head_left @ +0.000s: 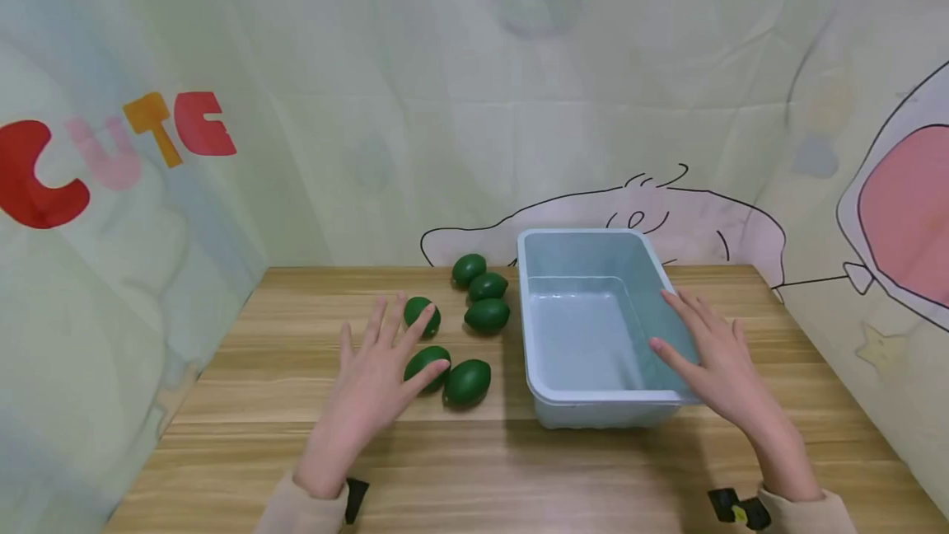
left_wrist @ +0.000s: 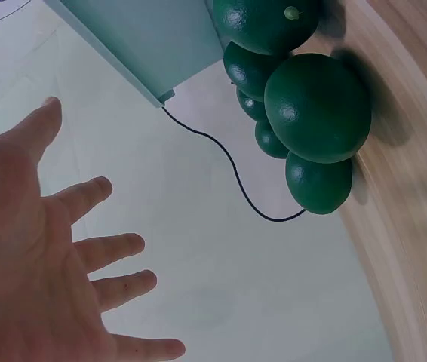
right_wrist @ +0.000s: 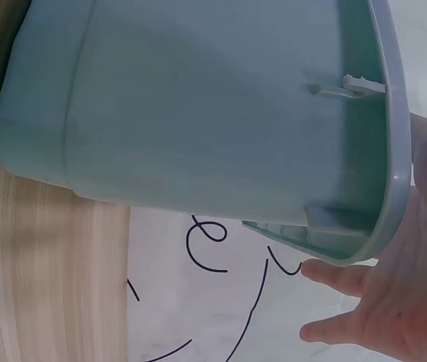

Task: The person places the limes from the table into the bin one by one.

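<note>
Left hand (head_left: 371,390): fingers spread wide, holding nothing, apart from the six green fruits (head_left: 467,383), which lie on the table (head_left: 474,476) left of the bin (head_left: 525,328); in the head view, finger and thumb partly obscure two of them. Right hand (head_left: 719,365): fingers extended, grasping nothing, at the bin's right rim, contact undetermined. The bin stands upright between right hand and fruits, a printed curtain (head_left: 371,105) behind the table.

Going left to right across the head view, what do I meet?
"CUTE" lettering, left hand, row of three green fruits, blue bin, right hand, pink balloon print.
</note>
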`<state>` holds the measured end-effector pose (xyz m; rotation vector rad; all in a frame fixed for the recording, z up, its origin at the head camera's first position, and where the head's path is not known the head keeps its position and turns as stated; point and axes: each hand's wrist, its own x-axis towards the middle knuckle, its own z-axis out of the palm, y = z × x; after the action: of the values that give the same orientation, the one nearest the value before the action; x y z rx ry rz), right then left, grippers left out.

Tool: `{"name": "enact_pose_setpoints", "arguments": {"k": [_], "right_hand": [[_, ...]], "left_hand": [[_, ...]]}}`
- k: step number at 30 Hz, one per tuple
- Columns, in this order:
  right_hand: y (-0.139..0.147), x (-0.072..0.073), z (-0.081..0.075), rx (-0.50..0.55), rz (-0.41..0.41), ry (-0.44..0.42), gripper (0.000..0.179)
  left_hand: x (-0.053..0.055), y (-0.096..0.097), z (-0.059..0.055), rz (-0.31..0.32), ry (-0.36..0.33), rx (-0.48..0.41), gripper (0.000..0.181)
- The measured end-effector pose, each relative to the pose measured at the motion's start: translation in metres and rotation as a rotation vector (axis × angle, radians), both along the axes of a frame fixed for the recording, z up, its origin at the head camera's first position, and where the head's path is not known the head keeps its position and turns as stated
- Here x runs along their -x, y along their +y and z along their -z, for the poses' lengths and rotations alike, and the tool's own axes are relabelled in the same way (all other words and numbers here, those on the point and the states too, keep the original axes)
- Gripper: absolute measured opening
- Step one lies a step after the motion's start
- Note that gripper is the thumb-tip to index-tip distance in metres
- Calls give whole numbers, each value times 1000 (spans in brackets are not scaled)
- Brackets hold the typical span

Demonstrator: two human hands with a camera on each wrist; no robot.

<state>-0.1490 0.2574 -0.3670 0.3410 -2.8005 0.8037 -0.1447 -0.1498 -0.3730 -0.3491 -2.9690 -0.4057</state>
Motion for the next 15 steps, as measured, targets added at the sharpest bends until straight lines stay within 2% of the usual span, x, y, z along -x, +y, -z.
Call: {"name": "enact_pose_setpoints", "arguments": {"k": [10,15], "right_hand": [[0,0,2,46,2,14,68],[2,0,2,45,12,-9,69]], "left_hand": [[-2,2,5,12,30,-13,71],[-2,3,9,33,73,2,69]]}}
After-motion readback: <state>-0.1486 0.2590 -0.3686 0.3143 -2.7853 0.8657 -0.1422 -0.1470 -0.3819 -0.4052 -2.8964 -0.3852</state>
